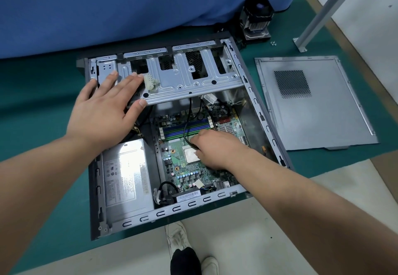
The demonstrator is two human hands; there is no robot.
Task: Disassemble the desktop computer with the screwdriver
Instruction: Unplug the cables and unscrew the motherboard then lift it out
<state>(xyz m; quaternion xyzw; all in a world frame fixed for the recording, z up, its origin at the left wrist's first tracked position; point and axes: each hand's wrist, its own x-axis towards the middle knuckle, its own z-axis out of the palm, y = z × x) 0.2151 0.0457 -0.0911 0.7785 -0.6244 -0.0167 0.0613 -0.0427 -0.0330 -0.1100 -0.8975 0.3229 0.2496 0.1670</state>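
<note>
You are working on a green mat [43, 93] laid over a pale floor [247, 231]; the mat's near edge runs diagonally across the near part of the scene. A blue cloth [107, 5] hangs along the far side, and its lower hem meets the mat. At far right a grey metal post [329, 9] rises at a slant in this view, and its base plate [300, 45] sits on the mat. Your white shoes [175, 235] stand on the pale floor at near centre, with a dark trouser leg [185, 261] between them.
</note>
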